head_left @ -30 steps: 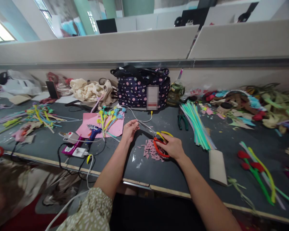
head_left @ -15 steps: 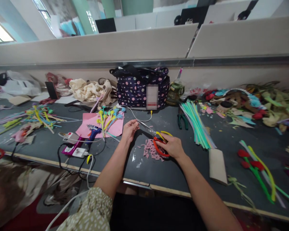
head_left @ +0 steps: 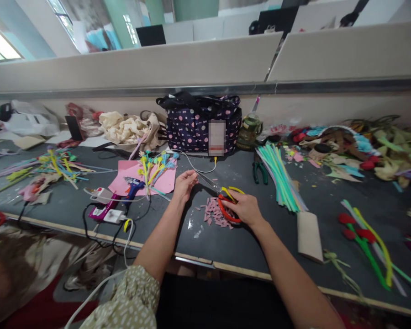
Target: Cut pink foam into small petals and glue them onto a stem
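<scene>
My right hand (head_left: 245, 208) grips a pair of scissors (head_left: 229, 201) with red and yellow handles. The blades point up and left, their tips close to my left hand (head_left: 186, 183). The fingertips of that hand are pinched together near the blade tips; whatever they hold is too small to make out. Under the scissors lies a pile of small pink cut pieces (head_left: 213, 214) on the dark table (head_left: 226, 249).
Left are a blue glue gun (head_left: 133, 188), a pink sheet (head_left: 118, 176) with pipe-cleaner flowers (head_left: 154, 167), and a power strip (head_left: 106, 210). A patterned bag (head_left: 192, 132) stands behind. Right are pliers (head_left: 259, 171), green pipe cleaners (head_left: 279, 178) and a beige block (head_left: 309, 237).
Both hands and the scissors stay almost in place. The scissor blades look slightly different in angle; the rest of the table is unchanged.
</scene>
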The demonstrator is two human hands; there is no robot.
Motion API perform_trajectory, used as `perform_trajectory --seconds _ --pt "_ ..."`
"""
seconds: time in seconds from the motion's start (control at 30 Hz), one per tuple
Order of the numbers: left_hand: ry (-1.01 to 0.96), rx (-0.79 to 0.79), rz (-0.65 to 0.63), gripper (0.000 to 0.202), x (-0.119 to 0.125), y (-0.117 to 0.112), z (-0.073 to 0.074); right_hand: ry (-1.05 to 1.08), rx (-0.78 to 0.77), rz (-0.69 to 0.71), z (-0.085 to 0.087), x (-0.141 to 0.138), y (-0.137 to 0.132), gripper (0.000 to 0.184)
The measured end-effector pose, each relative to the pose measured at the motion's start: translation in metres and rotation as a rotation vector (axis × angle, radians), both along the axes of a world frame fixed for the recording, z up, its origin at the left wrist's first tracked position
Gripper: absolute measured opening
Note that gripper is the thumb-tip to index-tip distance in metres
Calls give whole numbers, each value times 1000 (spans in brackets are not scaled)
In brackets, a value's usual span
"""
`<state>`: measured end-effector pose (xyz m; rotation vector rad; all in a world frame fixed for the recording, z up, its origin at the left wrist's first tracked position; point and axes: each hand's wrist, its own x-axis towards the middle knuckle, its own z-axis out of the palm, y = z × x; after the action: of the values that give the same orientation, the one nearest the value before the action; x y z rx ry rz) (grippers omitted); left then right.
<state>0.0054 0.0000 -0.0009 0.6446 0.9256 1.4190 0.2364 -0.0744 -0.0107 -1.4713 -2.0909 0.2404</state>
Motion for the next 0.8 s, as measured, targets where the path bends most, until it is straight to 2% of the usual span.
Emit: perform_trajectory --seconds 0.37,0.57,0.7,0.8 --pt "57 -16 -2 31 -3 0 0 -86 41 -107 -3 2 1 42" --pt "-72 -11 85 33 -7 2 5 -153 17 -146 4 -3 -1 47" --pt "-138 -15 81 29 -7 2 6 -206 -31 -134 14 -10 -5 51" --pt "-159 -17 67 29 -7 2 4 -198 -11 -131 14 -9 -5 51"
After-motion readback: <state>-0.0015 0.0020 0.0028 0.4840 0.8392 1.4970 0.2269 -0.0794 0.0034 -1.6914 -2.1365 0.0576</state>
